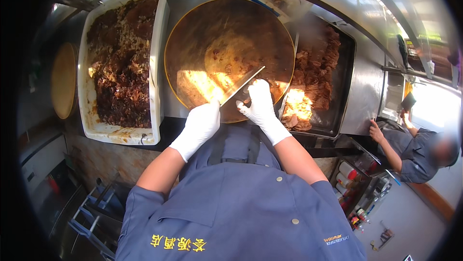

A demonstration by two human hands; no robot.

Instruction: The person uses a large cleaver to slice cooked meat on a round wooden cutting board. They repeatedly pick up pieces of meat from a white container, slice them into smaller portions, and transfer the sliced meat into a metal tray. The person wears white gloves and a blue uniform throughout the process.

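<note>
My left hand (202,120), in a white glove, grips the handle of a knife (243,84). The blade slants up and to the right over a round cutting board (195,33) with a yellow rim. Just right of the blade, my gloved right hand (261,101) rests low on the board, thumb apart from the bent fingers. A dark brown piece of meat (247,100) shows between thumb and fingers, mostly hidden by the hand. Sunlight falls across the board's lower part.
Left of the board stands a white plastic tub (156,80) of dark, crusted food. A dark metal tray (334,116) on the right bears rows of sliced meat (318,65). Another person (416,149) stands far right, one hand at the steel counter (365,94). A metal frame crosses above.
</note>
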